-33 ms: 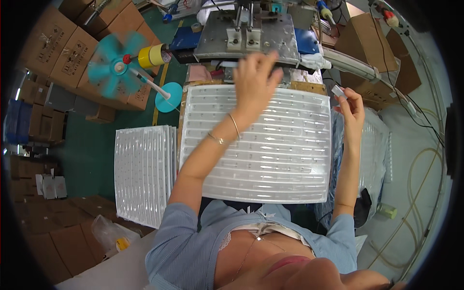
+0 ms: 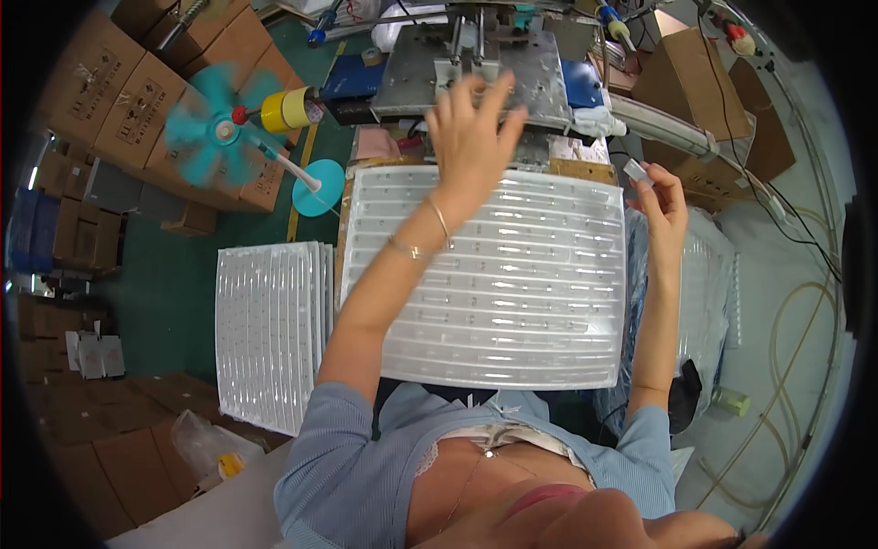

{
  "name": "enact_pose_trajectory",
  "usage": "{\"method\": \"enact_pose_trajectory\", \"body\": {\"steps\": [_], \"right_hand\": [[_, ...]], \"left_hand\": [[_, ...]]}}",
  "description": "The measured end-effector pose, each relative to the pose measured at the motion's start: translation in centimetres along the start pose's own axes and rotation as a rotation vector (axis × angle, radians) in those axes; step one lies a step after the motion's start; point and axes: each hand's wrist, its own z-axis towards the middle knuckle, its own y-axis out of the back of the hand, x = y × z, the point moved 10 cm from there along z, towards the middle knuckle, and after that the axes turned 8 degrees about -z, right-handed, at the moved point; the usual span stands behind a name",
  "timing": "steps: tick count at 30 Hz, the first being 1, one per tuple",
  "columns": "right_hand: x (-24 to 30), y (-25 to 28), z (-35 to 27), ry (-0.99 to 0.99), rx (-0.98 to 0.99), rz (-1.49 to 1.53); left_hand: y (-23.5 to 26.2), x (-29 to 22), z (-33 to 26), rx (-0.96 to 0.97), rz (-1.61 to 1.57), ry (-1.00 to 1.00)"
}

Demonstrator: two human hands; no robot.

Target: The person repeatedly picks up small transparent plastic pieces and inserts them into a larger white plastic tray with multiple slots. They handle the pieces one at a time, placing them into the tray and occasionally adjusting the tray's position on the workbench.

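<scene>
Item, small piece (image 2: 635, 170): pale, seemingly clear or whitish, flat-sided, held up just beyond the upper right corner of the ribbed tray; too small in view to tell glass from plastic. Held by the right hand (image 2: 665, 199), thumb and fingertips pinched on its lower end, the far end free. Handling, by judgement: very light, stiff, smooth enough to slip, perhaps easily scratched or chipped; best taken by the edges, with light pressure, faces left untouched. Item, left hand (image 2: 471, 137): fingers spread and parted, nothing seen in it, palm side hidden; poised at the front of the metal plate (image 2: 407, 87), near the white bracket (image 2: 446, 71), contact not certain. Item, ribbed tray (image 2: 512, 284): white, glossy, with many parallel channels bearing small marks or pieces, lying in front of the person beneath the left forearm. Handling, by judgement: light for its breadth, thin-walled, liable to flex and slide; take hold at opposite side rims, keep level, avoid pressing the ribs. Item, stacked trays (image 2: 265, 329): similar ribbed kind, to the left, several deep; likely heavier together and apt to slip over one another, best supported from beneath.
</scene>
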Motion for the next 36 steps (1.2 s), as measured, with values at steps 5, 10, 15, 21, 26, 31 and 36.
{"method": "enact_pose_trajectory", "body": {"steps": [5,10,15,21,26,31,36], "right_hand": [[2.6,-4.6,4.1,0.101,0.014,0.025],[9.2,-10.3,6.9,0.5,-0.099,-0.343],[12.0,-16.4,9.2,0.848,-0.212,-0.76],[11.5,-17.4,10.1,0.813,-0.196,-0.883],[10.5,-11.7,7.6,0.697,-0.188,-0.751],[7.0,0.3,1.5,0.394,-0.176,-0.475],[1.7,7.3,-5.7,0.108,-0.113,-0.655]], "left_hand": [[-4.0,2.6,7.1,0.069,0.313,-0.174],[-0.9,0.0,6.5,-0.029,0.075,-0.258],[1.4,1.0,-1.5,0.254,-0.2,-0.003],[0.4,1.1,-8.2,0.433,-0.307,0.021],[-3.5,-3.5,-11.3,0.586,-0.5,0.082],[-6.7,-12.3,-14.0,0.615,-0.565,-0.215],[-10.6,-18.8,-18.8,0.749,-0.407,-0.295]]}}
